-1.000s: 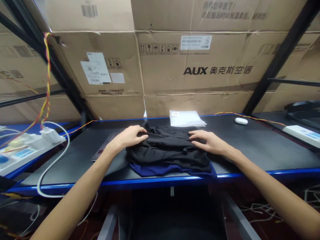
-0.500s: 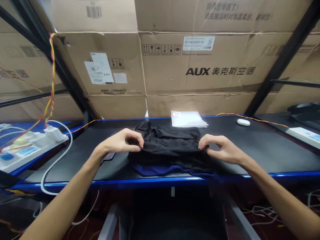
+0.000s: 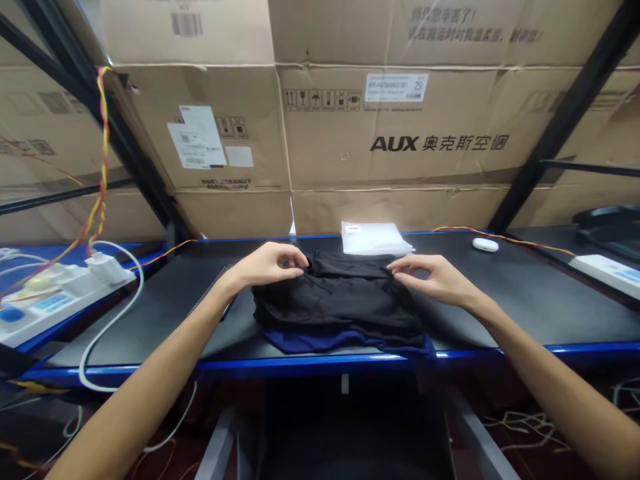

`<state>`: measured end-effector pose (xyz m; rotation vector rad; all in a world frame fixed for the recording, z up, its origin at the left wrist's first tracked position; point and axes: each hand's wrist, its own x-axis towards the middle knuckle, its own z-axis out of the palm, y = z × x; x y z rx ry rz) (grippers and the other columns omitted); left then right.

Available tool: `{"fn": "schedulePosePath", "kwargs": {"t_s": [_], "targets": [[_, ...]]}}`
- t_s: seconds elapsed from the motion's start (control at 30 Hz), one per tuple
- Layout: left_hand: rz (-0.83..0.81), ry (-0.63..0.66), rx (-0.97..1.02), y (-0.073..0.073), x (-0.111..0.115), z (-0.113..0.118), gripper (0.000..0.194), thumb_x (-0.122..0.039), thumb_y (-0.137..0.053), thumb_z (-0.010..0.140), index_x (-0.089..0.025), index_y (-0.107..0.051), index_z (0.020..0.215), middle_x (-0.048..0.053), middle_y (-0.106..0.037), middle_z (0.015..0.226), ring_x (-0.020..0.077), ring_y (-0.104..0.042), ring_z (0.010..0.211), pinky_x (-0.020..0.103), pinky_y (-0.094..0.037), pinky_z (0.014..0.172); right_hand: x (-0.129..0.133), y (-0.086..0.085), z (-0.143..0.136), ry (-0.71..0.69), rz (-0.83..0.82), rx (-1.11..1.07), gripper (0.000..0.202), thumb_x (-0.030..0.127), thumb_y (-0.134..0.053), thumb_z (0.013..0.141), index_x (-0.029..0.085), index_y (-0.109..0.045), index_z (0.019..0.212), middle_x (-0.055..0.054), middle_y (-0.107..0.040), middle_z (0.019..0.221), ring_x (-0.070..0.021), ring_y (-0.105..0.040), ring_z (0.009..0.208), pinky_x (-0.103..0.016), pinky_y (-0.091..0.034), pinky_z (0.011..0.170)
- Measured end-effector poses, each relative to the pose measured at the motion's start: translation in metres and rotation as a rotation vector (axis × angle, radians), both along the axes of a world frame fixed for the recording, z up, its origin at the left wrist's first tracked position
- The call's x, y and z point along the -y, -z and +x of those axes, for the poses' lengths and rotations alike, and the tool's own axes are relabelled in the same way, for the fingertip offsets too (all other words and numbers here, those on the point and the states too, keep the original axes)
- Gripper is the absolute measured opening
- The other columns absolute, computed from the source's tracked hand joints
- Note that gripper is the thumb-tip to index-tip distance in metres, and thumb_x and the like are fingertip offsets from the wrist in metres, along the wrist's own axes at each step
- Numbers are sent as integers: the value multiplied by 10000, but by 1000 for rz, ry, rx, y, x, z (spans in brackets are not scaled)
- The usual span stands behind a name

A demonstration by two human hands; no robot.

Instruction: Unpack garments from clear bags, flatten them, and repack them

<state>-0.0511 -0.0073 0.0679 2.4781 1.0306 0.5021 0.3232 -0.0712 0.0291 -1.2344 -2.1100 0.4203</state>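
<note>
A black garment (image 3: 345, 300) lies folded in the middle of the bench, its kind not clear from what shows. Beneath its front edge a dark blue cloth (image 3: 320, 341) sticks out. My left hand (image 3: 270, 265) is closed in a pinch at the far left part of the black garment. At the far right corner my right hand (image 3: 433, 279) pinches the same fabric between thumb and fingers. The fingertips of both hands partly cover the cloth they grip.
Behind the garment sits a stack of clear plastic bags (image 3: 375, 239). A white earbud case (image 3: 485, 245) lies to the right. Power strips (image 3: 65, 293) stand at both sides, with a white cable (image 3: 113, 320) at left. A dark flat device (image 3: 227, 308) is partly behind my left forearm.
Both hands have moved away from me, from the garment's middle to its far edge, and slightly closer together. The black fabric now lies flatter toward the front.
</note>
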Motion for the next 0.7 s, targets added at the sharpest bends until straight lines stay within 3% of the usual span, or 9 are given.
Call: {"fn": "schedulePosePath", "kwargs": {"t_s": [0.1, 0.2, 0.33, 0.57, 0.7], "targets": [[161, 110, -55, 11, -19, 10, 358, -378, -657, 809, -211, -686, 1124, 57, -677, 1209, 222, -622, 1095, 324, -490, 955, -24, 6, 3, -56, 102, 158, 375, 388, -639, 817, 262, -696, 1166, -57, -713, 1163, -273, -655, 1043, -443, -509, 954], [211, 159, -153, 21, -29, 17, 316, -354, -639, 824, -219, -693, 1105, 54, -649, 1273, 222, -594, 1177, 343, -427, 1063, -37, 11, 3, -124, 68, 260, 287, 353, -597, 834, 267, -721, 1080, -54, -722, 1148, -276, -650, 1091, -455, -480, 1011], [178, 127, -167, 23, -33, 19, 256, -367, -549, 888, -208, -697, 1026, 41, -712, 1101, 199, -651, 1031, 311, -468, 966, -39, 12, 5, -60, 0, 165, 256, 413, -565, 868, 245, -731, 967, -58, -751, 1040, -276, -679, 987, -443, -512, 932], [122, -77, 96, 18, -46, 37, 313, -417, -454, 924, -173, -616, 1035, 9, -679, 791, 164, -629, 716, 281, -495, 727, -56, 0, 17, 79, -204, -343, 407, 613, -659, 777, 206, -633, 780, -24, -692, 734, -206, -643, 688, -368, -538, 711], [111, -231, 75, 25, -60, 53, 271, -341, -496, 894, -182, -603, 1086, -31, -639, 643, 149, -595, 585, 271, -482, 669, -74, -1, 17, 184, -273, -291, 406, 603, -691, 730, 213, -590, 678, -7, -632, 578, -183, -582, 526, -343, -509, 572]]}}
